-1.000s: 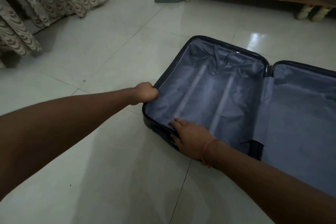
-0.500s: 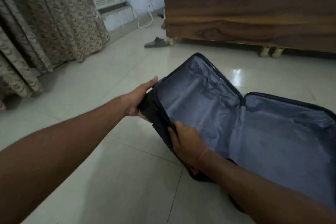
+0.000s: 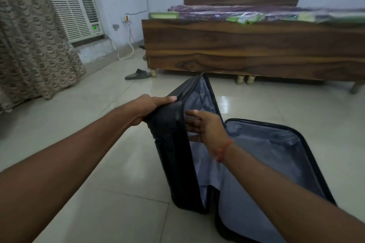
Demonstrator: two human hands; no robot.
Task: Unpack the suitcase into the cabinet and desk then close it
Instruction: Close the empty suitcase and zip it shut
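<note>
Suitcase (image 3: 256,163) on floor (image 3: 118,213), empty, left half tipped upright. My left hand (image 3: 150,107) grips shell's top edge; right hand (image 3: 203,126) open, fingers flat by lining. Looks light, rigid, slick. I'd hold rim, swing it shut.

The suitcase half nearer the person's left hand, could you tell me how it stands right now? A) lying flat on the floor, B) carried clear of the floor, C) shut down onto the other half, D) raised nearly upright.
D: the left hand grips the top edge of the raised half, which stands nearly upright with its lower end on the floor, while the other half lies open beside it.
</note>
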